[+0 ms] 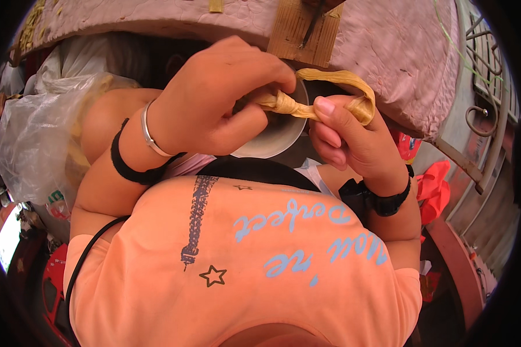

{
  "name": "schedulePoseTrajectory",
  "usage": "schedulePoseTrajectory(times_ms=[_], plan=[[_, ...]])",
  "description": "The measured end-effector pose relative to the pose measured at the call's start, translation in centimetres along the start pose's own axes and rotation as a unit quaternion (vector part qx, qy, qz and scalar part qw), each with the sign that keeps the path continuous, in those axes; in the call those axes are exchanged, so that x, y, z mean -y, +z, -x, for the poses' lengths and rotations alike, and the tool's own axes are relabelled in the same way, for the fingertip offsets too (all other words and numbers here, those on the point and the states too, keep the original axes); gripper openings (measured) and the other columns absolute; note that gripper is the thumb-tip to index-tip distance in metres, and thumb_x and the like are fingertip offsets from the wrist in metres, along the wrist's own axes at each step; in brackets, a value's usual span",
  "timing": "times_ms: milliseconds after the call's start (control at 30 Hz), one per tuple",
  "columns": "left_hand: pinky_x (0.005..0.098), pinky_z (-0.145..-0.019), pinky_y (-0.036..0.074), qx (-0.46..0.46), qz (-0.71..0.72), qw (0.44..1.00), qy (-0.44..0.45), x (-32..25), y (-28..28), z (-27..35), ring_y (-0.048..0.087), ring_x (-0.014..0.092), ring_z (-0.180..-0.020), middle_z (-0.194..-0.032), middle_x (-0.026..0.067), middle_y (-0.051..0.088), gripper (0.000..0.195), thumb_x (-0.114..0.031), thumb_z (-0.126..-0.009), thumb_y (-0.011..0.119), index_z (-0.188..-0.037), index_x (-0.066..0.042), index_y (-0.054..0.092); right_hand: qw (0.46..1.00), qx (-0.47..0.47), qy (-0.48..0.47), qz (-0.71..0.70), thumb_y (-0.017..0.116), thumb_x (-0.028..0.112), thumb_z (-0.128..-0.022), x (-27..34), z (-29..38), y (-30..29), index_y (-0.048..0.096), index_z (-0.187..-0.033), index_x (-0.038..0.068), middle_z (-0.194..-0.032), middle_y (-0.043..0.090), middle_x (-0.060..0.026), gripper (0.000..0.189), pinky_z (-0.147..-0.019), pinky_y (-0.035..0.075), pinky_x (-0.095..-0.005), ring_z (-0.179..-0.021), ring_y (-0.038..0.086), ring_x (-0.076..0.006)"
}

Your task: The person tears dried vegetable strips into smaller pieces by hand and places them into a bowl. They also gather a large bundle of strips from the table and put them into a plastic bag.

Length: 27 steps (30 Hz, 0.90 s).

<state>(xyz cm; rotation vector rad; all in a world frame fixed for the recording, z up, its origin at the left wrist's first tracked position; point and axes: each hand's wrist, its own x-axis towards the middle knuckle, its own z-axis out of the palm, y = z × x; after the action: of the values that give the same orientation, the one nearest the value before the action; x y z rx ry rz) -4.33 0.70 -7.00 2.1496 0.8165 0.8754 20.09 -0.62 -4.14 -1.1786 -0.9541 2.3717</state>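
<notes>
A knotted yellow-tan strip [297, 107], perhaps dried plant leaf or bean curd skin, is stretched between my two hands. My left hand [217, 95], with a silver bangle and a black band at its wrist, pinches the strip beside the knot. Thumb and fingers of my right hand [347, 134] grip it on the knot's other side, and a loop of it curls up behind them. Under the hands is a pale bowl or basin [271, 145], its contents mostly hidden.
A pink quilted cloth [382, 56] covers the surface ahead, with a wooden board [304, 34] and a dark metal tool on it. A clear plastic bag [34, 139] lies at the left. Red plastic [434, 188] and a metal frame [460, 167] are at the right.
</notes>
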Motion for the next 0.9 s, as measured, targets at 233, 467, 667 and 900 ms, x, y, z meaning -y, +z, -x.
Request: schedulePoseTrajectory(times_ms=[233, 467, 667, 900], plan=[[0.0226, -0.056, 0.04, 0.012, 0.284, 0.938, -0.2, -1.2, 1.2, 0.2, 0.052, 0.007, -0.063, -0.076, 0.0024, 0.059, 0.016, -0.011, -0.09, 0.071, -0.102, -0.004, 0.064, 0.999, -0.024, -0.018, 0.038, 0.053, 0.032, -0.107, -0.2, -0.2, 0.0, 0.048, -0.067, 0.008, -0.056, 0.047, 0.001, 0.046, -0.047, 0.034, -0.0239, -0.049, 0.044, -0.0074], [0.0178, -0.064, 0.043, -0.046, 0.327, 0.921, -0.206, -1.2, -0.4, 0.8, 0.054, 0.001, -0.074, -0.088, -0.0036, 0.062, 0.012, -0.002, -0.091, 0.071, -0.102, -0.002, 0.066, 0.995, -0.035, -0.076, -0.055, 0.053, 0.029, -0.106, -0.6, -0.1, -0.4, 0.044, -0.066, 0.009, -0.055, 0.042, 0.0005, 0.046, -0.043, 0.033, -0.0244, -0.047, 0.043, -0.0092], [0.0219, -0.076, 0.046, -0.012, 0.316, 0.925, -0.21, -0.1, -2.9, 1.4, 0.057, 0.007, -0.086, -0.097, 0.0015, 0.06, 0.019, 0.0, -0.09, 0.069, -0.108, -0.001, 0.064, 0.989, -0.039, -0.112, -0.084, 0.052, 0.027, -0.105, -1.1, -0.6, -0.1, 0.045, -0.066, 0.008, -0.053, 0.044, -0.0011, 0.044, -0.042, 0.033, -0.0245, -0.045, 0.043, -0.0104], [0.0325, -0.081, 0.056, -0.086, 0.485, 0.838, -0.235, -1.6, 0.0, 0.2, 0.066, 0.015, -0.089, -0.1, 0.0054, 0.055, 0.052, -0.002, -0.09, 0.069, -0.135, -0.001, 0.043, 0.982, 0.112, 0.121, 0.095, 0.06, 0.048, -0.101, -1.2, -1.8, 0.5, 0.063, -0.074, 0.002, -0.063, 0.062, -0.0037, 0.053, -0.051, 0.045, -0.0245, -0.051, 0.058, -0.0118]])
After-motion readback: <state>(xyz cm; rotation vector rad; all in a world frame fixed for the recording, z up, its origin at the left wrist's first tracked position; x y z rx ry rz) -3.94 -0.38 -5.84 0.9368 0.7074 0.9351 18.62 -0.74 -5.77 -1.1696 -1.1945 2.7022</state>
